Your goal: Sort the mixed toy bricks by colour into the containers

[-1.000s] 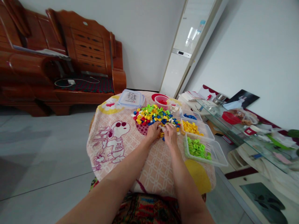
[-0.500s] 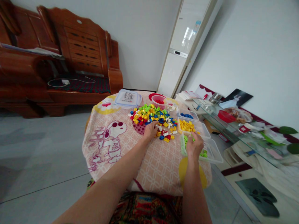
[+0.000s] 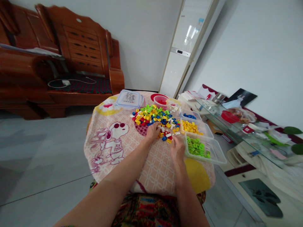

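The left hand (image 3: pixel 152 132) rests palm-down on the near edge of the pile of mixed toy bricks (image 3: pixel 155 117) at the middle of the cartoon-print tablecloth (image 3: pixel 113 142); whether its fingers pinch a brick cannot be told. The right hand (image 3: pixel 177 147) hovers just in front of the pile, fingers curled loosely, its grip unclear too. Just right of the pile stand clear tubs: green bricks (image 3: pixel 197 147) nearest, yellow bricks (image 3: pixel 190 127) behind, blue bricks (image 3: pixel 189 116) farthest.

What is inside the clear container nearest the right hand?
The clear container holds a heap of green bricks at its left end; its right end looks bare. The right hand is beside it, outside. What lies beneath the heap is hidden.
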`<state>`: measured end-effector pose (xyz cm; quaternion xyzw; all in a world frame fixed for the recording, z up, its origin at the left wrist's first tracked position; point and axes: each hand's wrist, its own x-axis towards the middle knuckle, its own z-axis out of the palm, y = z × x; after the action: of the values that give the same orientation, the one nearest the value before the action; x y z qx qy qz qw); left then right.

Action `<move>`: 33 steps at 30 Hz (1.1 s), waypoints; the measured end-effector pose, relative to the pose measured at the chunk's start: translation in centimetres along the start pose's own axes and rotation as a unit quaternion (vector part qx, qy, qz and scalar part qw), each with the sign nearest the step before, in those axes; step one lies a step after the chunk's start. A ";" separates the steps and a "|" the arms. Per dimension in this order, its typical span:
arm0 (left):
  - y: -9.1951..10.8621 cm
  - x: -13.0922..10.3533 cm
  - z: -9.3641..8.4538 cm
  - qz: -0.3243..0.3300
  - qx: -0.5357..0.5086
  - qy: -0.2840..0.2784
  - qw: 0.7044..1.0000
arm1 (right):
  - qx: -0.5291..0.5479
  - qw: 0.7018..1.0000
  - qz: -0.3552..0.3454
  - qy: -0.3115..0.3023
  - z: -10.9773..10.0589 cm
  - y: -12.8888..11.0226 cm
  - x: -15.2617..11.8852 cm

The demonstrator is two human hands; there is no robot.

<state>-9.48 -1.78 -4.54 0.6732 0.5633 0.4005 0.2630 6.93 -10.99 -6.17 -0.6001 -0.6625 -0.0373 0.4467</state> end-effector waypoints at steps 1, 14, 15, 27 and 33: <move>0.0 0.0 0.0 -0.001 0.003 0.001 1.000 | -0.007 1.000 -0.001 -0.013 0.1 -0.1 -0.3; 0.0 0.0 0.0 0.013 -0.011 -0.006 1.000 | -0.065 0.989 -0.080 -0.103 1.3 -2.3 -0.4; -0.1 -0.1 0.0 0.015 -0.011 -0.006 1.000 | -0.065 0.989 -0.084 -0.106 1.4 -2.4 -0.4; 0.0 0.0 0.0 0.007 0.000 -0.006 1.000 | -0.126 0.992 0.026 -0.013 0.9 -0.3 0.1; 0.1 0.0 0.0 0.004 0.001 -0.006 1.000 | -0.132 0.987 0.065 -0.066 0.8 0.2 0.2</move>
<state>-9.40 -1.83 -4.42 0.6781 0.5596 0.3964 0.2644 6.65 -10.30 -6.63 -0.6970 -0.6392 -0.0555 0.3203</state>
